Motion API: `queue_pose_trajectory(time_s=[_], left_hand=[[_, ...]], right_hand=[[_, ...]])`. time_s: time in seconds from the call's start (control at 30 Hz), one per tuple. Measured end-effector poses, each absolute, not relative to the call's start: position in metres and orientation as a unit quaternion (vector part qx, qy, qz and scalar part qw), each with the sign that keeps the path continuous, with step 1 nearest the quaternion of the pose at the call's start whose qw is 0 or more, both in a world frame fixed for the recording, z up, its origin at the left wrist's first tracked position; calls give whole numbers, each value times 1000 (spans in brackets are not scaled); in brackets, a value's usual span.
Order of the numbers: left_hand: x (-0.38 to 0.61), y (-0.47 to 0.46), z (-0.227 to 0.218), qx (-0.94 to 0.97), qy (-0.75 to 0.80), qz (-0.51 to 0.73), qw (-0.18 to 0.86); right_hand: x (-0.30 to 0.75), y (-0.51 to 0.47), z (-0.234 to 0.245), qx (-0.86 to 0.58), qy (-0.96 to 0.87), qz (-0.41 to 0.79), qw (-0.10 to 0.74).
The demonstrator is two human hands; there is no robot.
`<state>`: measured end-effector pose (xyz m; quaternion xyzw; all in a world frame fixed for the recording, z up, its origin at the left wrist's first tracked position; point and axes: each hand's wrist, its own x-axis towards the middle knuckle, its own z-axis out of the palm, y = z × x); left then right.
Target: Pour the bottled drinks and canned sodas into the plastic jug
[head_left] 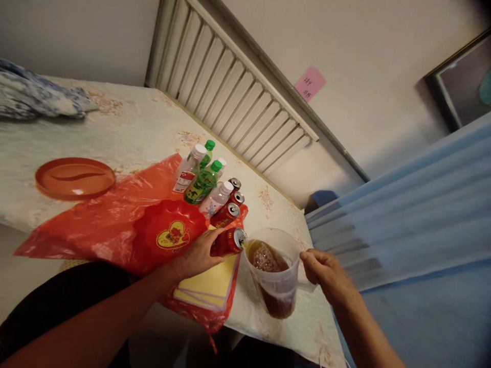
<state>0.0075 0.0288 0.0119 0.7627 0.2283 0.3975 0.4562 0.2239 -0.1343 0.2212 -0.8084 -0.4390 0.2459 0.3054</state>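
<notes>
- The left hand wraps its fingers around a red can, tipped on its side with its open end toward 3 o'clock, at the rim of the pitcher.
- The right hand has its fingers closed on the handle of a clear plastic pitcher, which stands upright near the 5 o'clock corner of the bench.
- One pitcher: translucent, partly filled with brown liquid, foam and bubbles on top.
- Four red cans in all: the tipped one, and three more in a short row running toward 12 o'clock from it, silver tops showing.
- Five bottles cluster at 11 o'clock of the cans: two green ones with green caps, three clear ones with white caps, one of these largely hidden.
- One red dish with a yellow heart emblem lies at 9 o'clock of the left hand, on a crumpled red plastic bag.
- One orange tray rests well apart at 9 o'clock on the bench.
- A stack of yellow pads lies under the left hand.
- One pink note is stuck on the wall at 1 o'clock.
</notes>
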Motion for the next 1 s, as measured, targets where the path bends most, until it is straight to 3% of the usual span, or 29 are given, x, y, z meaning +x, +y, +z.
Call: queue_pose_trajectory(time_s=[1.0], left_hand=[[8,29,12,761,232,398,457]], right_hand=[[222,-133,226,-814,-447,240,283]])
